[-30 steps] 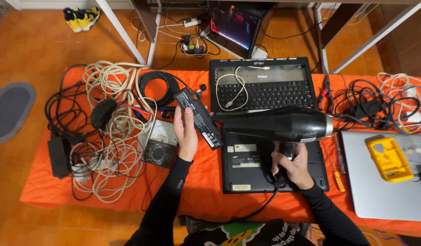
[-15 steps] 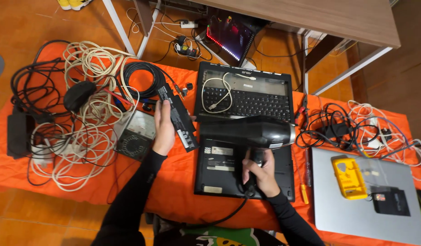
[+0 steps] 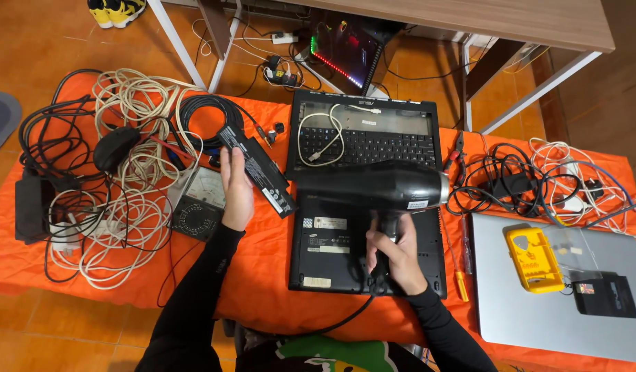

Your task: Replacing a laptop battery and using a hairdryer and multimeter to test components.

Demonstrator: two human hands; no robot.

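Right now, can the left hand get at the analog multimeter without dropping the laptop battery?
Probably not. The left hand is wrapped around the long black laptop battery, so its fingers are taken. The analog multimeter lies uncovered just beside that wrist on the orange cloth; nothing blocks it.

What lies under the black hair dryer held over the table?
Under the hair dryer, gripped by the right hand, lies a black laptop base, underside up with stickers showing. Its upper edge is covered by the dryer body; the left hand holds a battery pack beside it.
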